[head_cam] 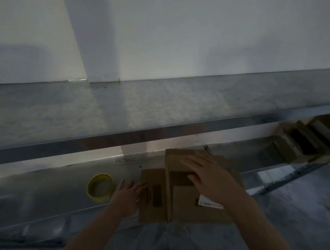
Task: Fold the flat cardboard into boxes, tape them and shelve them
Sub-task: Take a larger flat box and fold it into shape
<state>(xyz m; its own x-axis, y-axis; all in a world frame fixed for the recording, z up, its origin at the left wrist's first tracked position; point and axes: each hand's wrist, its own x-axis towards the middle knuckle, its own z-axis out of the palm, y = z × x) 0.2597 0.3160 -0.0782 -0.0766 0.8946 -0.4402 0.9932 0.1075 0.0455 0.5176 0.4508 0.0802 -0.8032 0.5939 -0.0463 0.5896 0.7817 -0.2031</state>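
A brown cardboard box [182, 204], partly folded with flaps spread out, lies on the lower grey shelf [50, 185] in front of me. My right hand [207, 177] rests flat on top of the box with fingers straight. My left hand [129, 195] lies with straight fingers on the left flap [154, 209], which is flat on the shelf. A yellow roll of tape [100, 188] sits on the shelf just left of my left hand. The picture is dim and blurred.
An upper grey shelf [159, 106] with a metal front rail [160, 133] runs across the view, against a white wall. More cardboard pieces [310, 140] are stacked at the right on the lower shelf.
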